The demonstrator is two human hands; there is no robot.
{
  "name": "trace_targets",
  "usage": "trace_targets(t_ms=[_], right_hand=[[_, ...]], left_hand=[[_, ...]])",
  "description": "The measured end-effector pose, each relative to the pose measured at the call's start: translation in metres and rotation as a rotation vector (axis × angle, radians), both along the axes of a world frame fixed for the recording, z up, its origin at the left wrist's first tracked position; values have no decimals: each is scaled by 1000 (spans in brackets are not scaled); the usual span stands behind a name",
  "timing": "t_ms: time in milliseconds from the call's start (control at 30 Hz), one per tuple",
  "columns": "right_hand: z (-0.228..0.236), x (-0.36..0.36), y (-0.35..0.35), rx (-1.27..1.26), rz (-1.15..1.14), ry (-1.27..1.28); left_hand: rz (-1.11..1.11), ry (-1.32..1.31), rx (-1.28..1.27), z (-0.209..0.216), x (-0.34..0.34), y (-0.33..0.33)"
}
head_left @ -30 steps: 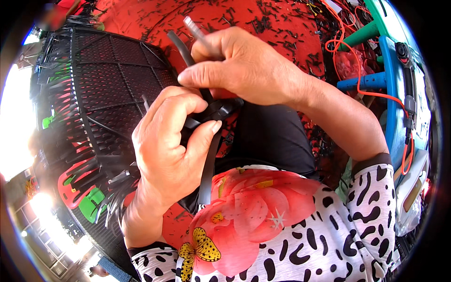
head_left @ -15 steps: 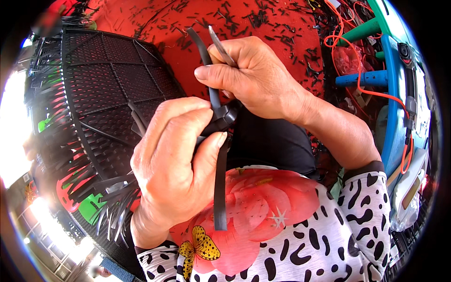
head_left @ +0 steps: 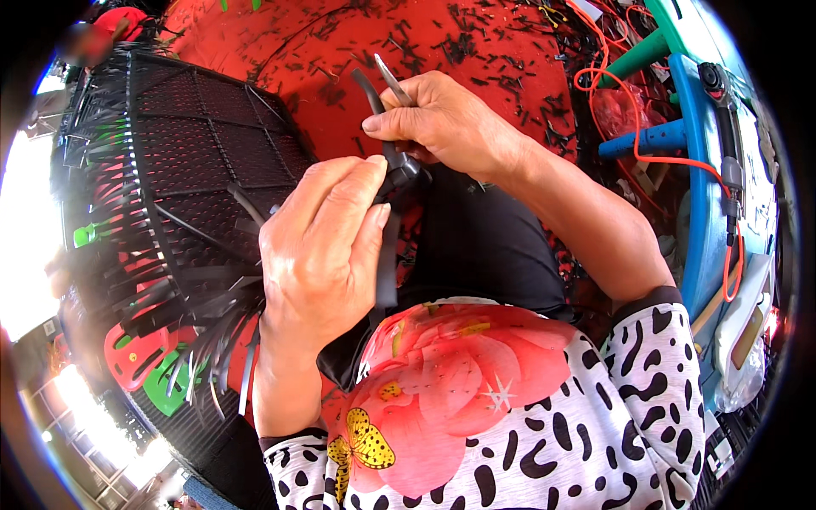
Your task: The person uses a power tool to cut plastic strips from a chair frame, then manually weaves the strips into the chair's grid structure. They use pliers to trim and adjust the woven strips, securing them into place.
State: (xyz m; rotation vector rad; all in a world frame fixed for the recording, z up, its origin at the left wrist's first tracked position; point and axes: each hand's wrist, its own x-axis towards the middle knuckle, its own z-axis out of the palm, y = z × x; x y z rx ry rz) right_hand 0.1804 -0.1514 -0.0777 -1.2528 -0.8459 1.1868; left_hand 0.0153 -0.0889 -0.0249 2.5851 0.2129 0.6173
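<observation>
Close in front of my body, my left hand (head_left: 321, 242) pinches a folded black strip (head_left: 404, 172) between thumb and fingers. One flat end of that strip hangs below the left thumb, and another end rises past the right fingertips. My right hand (head_left: 446, 123) is closed just above and to the right, its thumb pressed to the fingers. From its grip sticks out a pointed silvery metal tool (head_left: 390, 79); its lower part is hidden in the hand. Whether the right fingers also grip the strip's raised end, I cannot tell.
At the left stands a black woven panel (head_left: 191, 127) with loose strips (head_left: 225, 331) fringing its edge. Short black scraps litter the red floor sheet (head_left: 340, 42). A blue stool (head_left: 697, 195) on the right carries a black tool (head_left: 727, 144) with an orange cord (head_left: 671, 161).
Both hands have shifted slightly up with the strip and come closer together. Less of the strip's lower end shows hanging below my left hand.
</observation>
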Motion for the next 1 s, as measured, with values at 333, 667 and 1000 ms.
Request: trace_targets(t_ms=[333,667,1000], right_hand=[[-4,-1,-1,35,0,-40],[-2,-6,1,54,27,-23],[5,-17,6,86,25,-21]], left_hand=[[72,20,-42,3,2,-5],[91,91,-192,4,-3,-1],[80,80,-139,8,-11,5]])
